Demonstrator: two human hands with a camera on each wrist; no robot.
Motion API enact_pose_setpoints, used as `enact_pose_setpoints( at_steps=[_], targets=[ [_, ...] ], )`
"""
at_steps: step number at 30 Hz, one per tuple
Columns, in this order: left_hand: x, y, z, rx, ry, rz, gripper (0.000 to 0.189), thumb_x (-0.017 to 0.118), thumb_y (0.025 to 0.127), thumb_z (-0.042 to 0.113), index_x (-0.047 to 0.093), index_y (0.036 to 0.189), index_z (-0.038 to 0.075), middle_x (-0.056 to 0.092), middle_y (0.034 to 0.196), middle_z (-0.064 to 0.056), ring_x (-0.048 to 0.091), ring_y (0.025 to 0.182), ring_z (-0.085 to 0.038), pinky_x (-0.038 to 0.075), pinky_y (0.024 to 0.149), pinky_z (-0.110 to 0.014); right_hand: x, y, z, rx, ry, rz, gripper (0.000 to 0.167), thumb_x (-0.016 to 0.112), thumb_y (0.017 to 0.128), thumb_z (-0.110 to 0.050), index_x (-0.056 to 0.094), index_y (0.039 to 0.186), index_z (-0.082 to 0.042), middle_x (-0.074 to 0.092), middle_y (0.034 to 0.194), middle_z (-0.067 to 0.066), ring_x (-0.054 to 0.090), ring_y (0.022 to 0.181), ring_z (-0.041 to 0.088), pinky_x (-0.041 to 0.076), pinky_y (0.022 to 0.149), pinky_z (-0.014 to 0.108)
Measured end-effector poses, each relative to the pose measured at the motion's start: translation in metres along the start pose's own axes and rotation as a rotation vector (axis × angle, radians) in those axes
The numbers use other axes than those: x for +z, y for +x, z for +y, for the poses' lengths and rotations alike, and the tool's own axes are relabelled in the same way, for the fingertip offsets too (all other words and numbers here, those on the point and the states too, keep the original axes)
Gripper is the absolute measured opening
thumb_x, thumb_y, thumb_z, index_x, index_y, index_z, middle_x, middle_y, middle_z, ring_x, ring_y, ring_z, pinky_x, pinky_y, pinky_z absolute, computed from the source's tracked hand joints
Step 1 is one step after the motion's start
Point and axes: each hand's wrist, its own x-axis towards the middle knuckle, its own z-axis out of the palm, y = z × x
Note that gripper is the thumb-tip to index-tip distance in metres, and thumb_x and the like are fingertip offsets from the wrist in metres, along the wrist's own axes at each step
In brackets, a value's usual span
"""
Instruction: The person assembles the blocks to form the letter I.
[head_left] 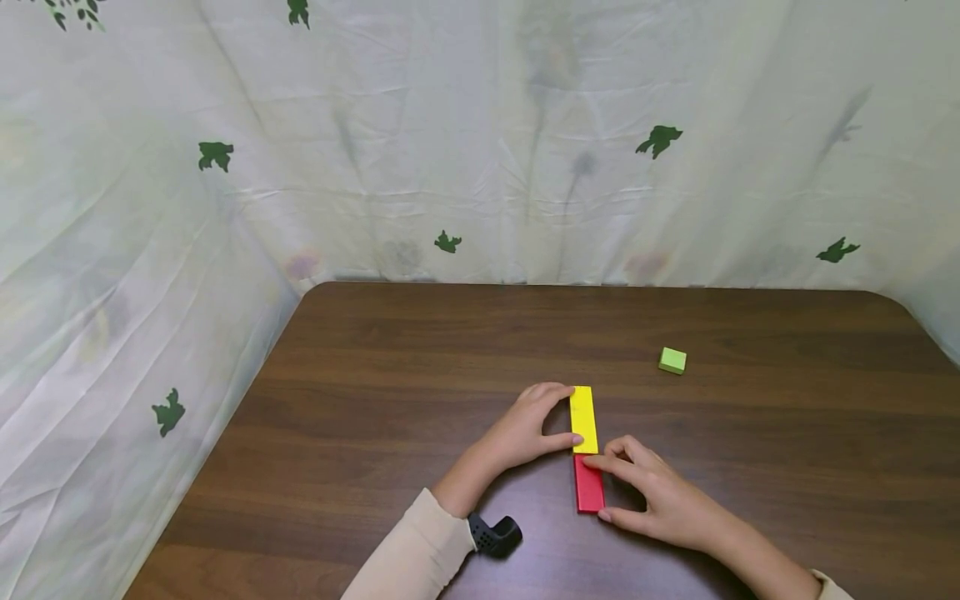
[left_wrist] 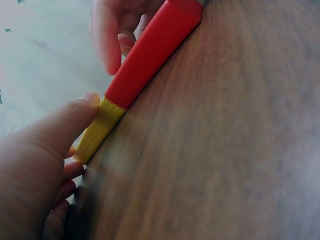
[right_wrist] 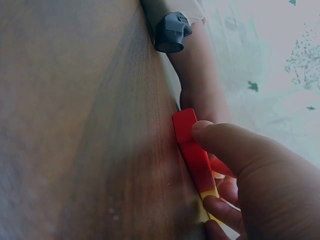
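Observation:
A yellow rectangular block (head_left: 583,417) and a red rectangular block (head_left: 589,487) lie end to end on the brown table, their short ends meeting. My left hand (head_left: 528,425) holds the yellow block from its left side, thumb near the joint and a finger at the far end. From the right, my right hand (head_left: 660,500) holds the red block, with the thumb at its near corner and the index finger on top close to the joint. In the left wrist view the red block (left_wrist: 152,50) stretches away beyond the yellow block (left_wrist: 100,130).
A small light green block (head_left: 672,360) sits farther back to the right on the wooden table (head_left: 360,375). Behind the table hangs a pale curtain (head_left: 480,150) with green leaf-like shapes. A black wrist camera (head_left: 497,536) is strapped below the left hand.

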Motion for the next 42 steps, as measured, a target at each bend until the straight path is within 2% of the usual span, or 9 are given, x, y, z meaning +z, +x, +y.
enact_pose_setpoints(
  at_steps=[15, 23, 31, 42],
  targets=[
    [0.001, 0.000, -0.001, 0.017, 0.006, 0.009, 0.065, 0.064, 0.081, 0.042, 0.042, 0.132, 0.009, 0.044, 0.129, -0.003, 0.035, 0.122, -0.018, 0.028, 0.101, -0.031, -0.002, 0.001, -0.001, 0.017, -0.014, -0.010, 0.051, 0.072, 0.076, -0.032, 0.057, 0.122, -0.016, 0.041, 0.106, -0.011, 0.042, 0.091, 0.006, 0.041, 0.072, 0.025],
    [0.001, -0.002, 0.000, -0.010, -0.020, 0.010, 0.063, 0.060, 0.083, 0.042, 0.040, 0.134, 0.011, 0.043, 0.131, -0.002, 0.034, 0.123, -0.018, 0.029, 0.100, -0.034, -0.002, 0.000, -0.002, 0.036, -0.003, -0.036, 0.051, 0.070, 0.078, -0.034, 0.055, 0.124, -0.017, 0.041, 0.106, -0.011, 0.041, 0.092, 0.006, 0.041, 0.072, 0.025],
    [0.000, -0.009, 0.000, -0.035, -0.064, 0.042, 0.061, 0.055, 0.085, 0.045, 0.039, 0.135, 0.013, 0.040, 0.134, -0.001, 0.034, 0.123, -0.017, 0.030, 0.099, -0.036, -0.002, 0.001, -0.001, 0.024, -0.003, -0.032, 0.051, 0.070, 0.078, -0.033, 0.054, 0.124, -0.017, 0.041, 0.106, -0.011, 0.042, 0.092, 0.007, 0.041, 0.073, 0.025],
    [0.000, -0.020, 0.003, -0.008, -0.064, 0.060, 0.062, 0.056, 0.086, 0.044, 0.039, 0.135, 0.011, 0.042, 0.132, -0.003, 0.035, 0.122, -0.018, 0.031, 0.099, -0.037, -0.002, 0.000, -0.001, 0.047, 0.000, -0.045, 0.051, 0.069, 0.078, -0.035, 0.054, 0.125, -0.018, 0.041, 0.106, -0.012, 0.041, 0.092, 0.006, 0.041, 0.072, 0.025]
  ],
)
